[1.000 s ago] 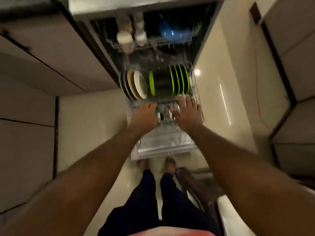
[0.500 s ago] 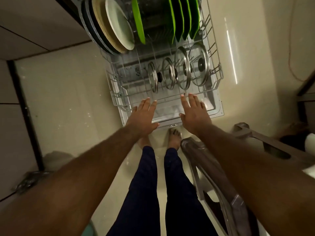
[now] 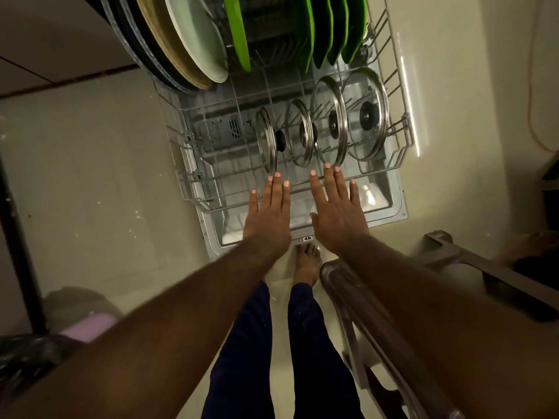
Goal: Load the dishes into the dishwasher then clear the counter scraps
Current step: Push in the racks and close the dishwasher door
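The lower dishwasher rack (image 3: 193, 189) is pulled out over the open door (image 3: 390, 216). Several glass lids (image 3: 367, 116) stand in its front row. Behind them stand green plates (image 3: 320, 34) and, to the left, white, tan and dark plates (image 3: 196, 40). My left hand (image 3: 267, 216) and my right hand (image 3: 338, 210) are stretched out flat side by side, fingers straight, over the rack's front edge. Neither holds anything. Whether the fingertips touch the rack wire I cannot tell.
Pale floor tiles (image 3: 90, 176) lie left of the door. A grey metal frame (image 3: 378, 343) stands close at my right, next to my legs. A dark bag and a pink object (image 3: 87, 325) sit at the lower left. Cabinet fronts (image 3: 45, 40) are at the upper left.
A second ago both hands rested curled on the rack's front among the lids. Now they are flat and drawn back to the rack's front edge. The view has tilted down and closer.
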